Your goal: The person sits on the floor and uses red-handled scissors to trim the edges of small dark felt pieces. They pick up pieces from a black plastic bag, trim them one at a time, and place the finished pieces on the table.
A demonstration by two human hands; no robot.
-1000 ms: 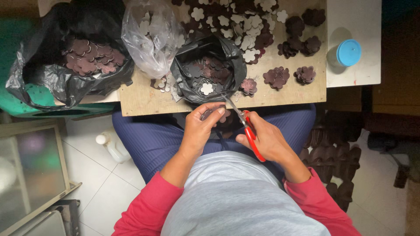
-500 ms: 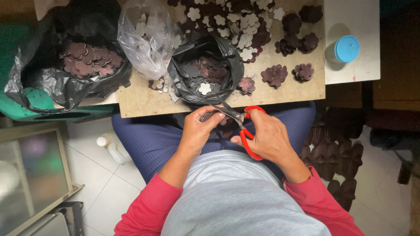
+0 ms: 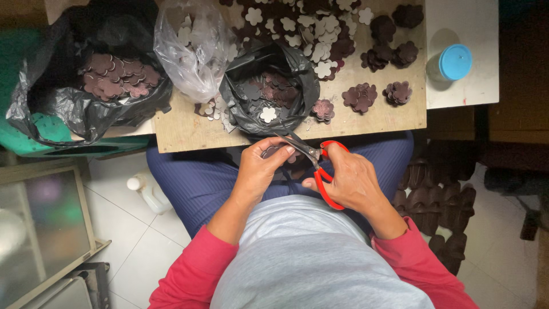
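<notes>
Right now I see my right hand [image 3: 353,182] wrapped through the red handles of the scissors [image 3: 318,167], fingers curled tight in the loops, with the blades pointing toward eleven o'clock. My left hand [image 3: 260,171] sits just at nine o'clock of the blades, fingertips pressed together and pinching a small dark flower-shaped piece [image 3: 273,151]; the blades reach it, though I cannot tell whether they are cutting into it. Both hands hover over my lap, just below the near edge of the wooden board [image 3: 183,129].

At twelve o'clock from the hands, a small black bag [image 3: 243,106] stands open on the board, holding dark cut pieces and one pale flower shape. At ten o'clock, a clear plastic bag [image 3: 191,54] holds pale pieces, and farther toward nine a large black bag [image 3: 57,109] holds brownish ones. Loose pale and dark flower shapes [image 3: 320,28] are scattered at one o'clock, and a blue-lidded jar [image 3: 454,62] stands at two o'clock.
</notes>
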